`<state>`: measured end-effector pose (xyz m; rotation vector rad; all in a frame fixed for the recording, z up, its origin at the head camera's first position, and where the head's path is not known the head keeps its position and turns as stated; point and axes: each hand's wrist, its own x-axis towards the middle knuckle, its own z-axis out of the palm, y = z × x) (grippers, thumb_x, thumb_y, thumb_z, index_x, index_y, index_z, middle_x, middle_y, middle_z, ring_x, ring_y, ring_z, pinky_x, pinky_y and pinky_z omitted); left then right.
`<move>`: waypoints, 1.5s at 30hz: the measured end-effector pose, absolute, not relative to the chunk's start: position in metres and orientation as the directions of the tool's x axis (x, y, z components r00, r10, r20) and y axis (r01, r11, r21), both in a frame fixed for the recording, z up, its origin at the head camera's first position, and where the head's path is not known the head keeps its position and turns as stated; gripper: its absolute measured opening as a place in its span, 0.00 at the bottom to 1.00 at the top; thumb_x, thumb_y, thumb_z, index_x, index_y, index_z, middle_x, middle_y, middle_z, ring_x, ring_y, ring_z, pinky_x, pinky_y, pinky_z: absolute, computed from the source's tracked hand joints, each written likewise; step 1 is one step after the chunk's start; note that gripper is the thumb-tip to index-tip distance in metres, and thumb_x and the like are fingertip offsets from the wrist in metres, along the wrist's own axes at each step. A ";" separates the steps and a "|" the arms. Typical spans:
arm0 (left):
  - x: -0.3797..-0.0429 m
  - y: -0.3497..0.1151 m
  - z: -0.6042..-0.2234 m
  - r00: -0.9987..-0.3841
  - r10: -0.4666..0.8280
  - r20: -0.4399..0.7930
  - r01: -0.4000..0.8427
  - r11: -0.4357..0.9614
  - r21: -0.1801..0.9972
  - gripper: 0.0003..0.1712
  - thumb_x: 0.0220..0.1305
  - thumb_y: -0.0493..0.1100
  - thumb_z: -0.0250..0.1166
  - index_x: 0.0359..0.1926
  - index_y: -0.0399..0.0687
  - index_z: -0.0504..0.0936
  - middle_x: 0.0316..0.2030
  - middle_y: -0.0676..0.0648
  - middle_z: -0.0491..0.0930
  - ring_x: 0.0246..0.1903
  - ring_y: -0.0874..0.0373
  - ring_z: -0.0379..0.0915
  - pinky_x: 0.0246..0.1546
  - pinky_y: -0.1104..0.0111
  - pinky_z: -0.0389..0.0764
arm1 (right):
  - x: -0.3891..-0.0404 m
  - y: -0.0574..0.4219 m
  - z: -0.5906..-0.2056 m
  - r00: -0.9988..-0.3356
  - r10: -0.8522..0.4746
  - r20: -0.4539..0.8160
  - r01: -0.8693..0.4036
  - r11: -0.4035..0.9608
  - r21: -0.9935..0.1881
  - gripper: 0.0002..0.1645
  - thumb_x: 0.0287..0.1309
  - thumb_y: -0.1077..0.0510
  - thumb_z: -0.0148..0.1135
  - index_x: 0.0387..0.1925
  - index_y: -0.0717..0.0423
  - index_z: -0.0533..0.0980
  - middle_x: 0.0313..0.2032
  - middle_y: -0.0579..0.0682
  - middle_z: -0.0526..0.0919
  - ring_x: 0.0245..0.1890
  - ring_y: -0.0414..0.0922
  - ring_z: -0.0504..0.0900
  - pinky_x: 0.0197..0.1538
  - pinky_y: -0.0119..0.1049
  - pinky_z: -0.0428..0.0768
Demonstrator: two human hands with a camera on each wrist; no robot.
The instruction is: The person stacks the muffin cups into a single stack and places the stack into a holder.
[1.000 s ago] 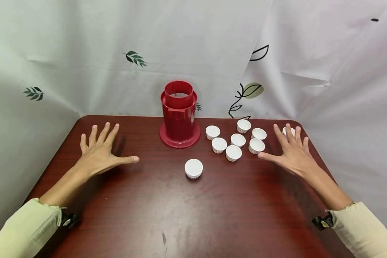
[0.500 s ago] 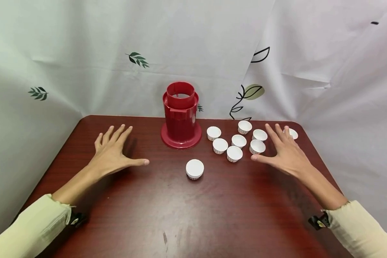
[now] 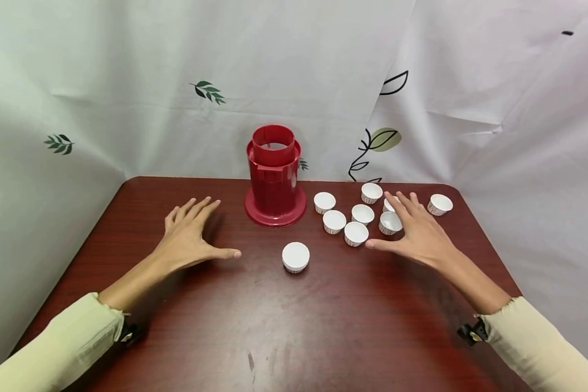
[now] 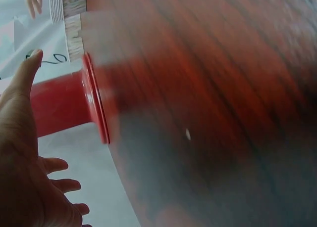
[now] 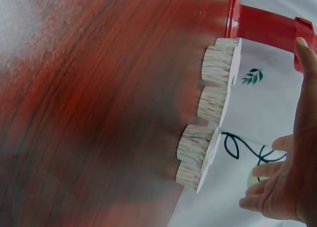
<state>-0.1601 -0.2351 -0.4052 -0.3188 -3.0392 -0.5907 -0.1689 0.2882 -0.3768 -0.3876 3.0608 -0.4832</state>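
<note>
My left hand [image 3: 186, 239] hovers over the left part of the table with fingers spread and thumb pointing right, holding nothing. On the other side, my right hand [image 3: 418, 231] is spread above the table with nothing in it; its fingers overlap a white paper cup [image 3: 390, 223] and partly hide another behind it. Alone in the middle stands a white cup [image 3: 295, 257], its top flat white. At the back is a red plastic cylinder [image 3: 274, 185] on a round flared base, with an open inner ring on top. In the left wrist view the red cylinder [image 4: 62, 103] appears beyond my thumb.
Several white cups [image 3: 356, 233] cluster right of the red cylinder, and one cup [image 3: 440, 204] stands apart near the back right corner. The dark wooden table [image 3: 294, 337] ends at a white patterned curtain [image 3: 294, 65] behind it.
Both hands have moved inward toward the middle of the table. The right hand has uncovered the far right cup and now overlaps the cluster's right side. The cups and cylinder stay put.
</note>
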 end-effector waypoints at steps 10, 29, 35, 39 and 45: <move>-0.159 -0.220 -0.417 -0.973 0.232 0.017 0.220 0.891 0.397 0.80 0.45 0.85 0.81 0.89 0.49 0.62 0.87 0.36 0.62 0.87 0.29 0.50 0.83 0.25 0.51 | -0.174 0.273 -0.384 -0.952 -0.301 0.053 -0.302 0.903 -0.306 0.75 0.55 0.16 0.75 0.92 0.45 0.56 0.87 0.62 0.63 0.90 0.72 0.53 0.86 0.75 0.64; -0.156 -0.188 -0.420 -0.947 0.318 0.041 0.295 0.817 0.495 0.75 0.41 0.80 0.86 0.85 0.50 0.71 0.82 0.40 0.72 0.84 0.34 0.60 0.81 0.30 0.60 | -0.170 0.260 -0.393 -0.942 -0.336 0.024 -0.323 0.883 -0.339 0.71 0.56 0.16 0.75 0.88 0.49 0.64 0.77 0.61 0.76 0.79 0.63 0.74 0.78 0.69 0.77; -0.155 -0.177 -0.421 -0.941 0.335 0.040 0.305 0.794 0.525 0.74 0.41 0.79 0.87 0.84 0.51 0.72 0.81 0.41 0.73 0.82 0.37 0.63 0.82 0.32 0.61 | -0.170 0.257 -0.395 -0.937 -0.348 0.033 -0.338 0.878 -0.339 0.70 0.55 0.18 0.77 0.87 0.51 0.65 0.75 0.62 0.78 0.78 0.64 0.75 0.79 0.68 0.77; -0.155 -0.169 -0.421 -0.938 0.344 0.040 0.308 0.778 0.547 0.72 0.41 0.77 0.88 0.83 0.52 0.73 0.80 0.41 0.74 0.82 0.37 0.64 0.82 0.33 0.62 | -0.170 0.255 -0.397 -0.936 -0.350 0.045 -0.343 0.873 -0.345 0.70 0.55 0.20 0.79 0.86 0.53 0.66 0.74 0.63 0.79 0.78 0.65 0.75 0.80 0.67 0.76; -0.155 -0.158 -0.422 -0.933 0.358 0.049 0.322 0.761 0.563 0.70 0.43 0.76 0.88 0.82 0.51 0.74 0.79 0.42 0.76 0.81 0.36 0.65 0.81 0.31 0.64 | -0.169 0.252 -0.398 -0.939 -0.341 0.044 -0.333 0.871 -0.362 0.68 0.56 0.22 0.80 0.84 0.56 0.69 0.73 0.65 0.80 0.78 0.65 0.74 0.80 0.68 0.77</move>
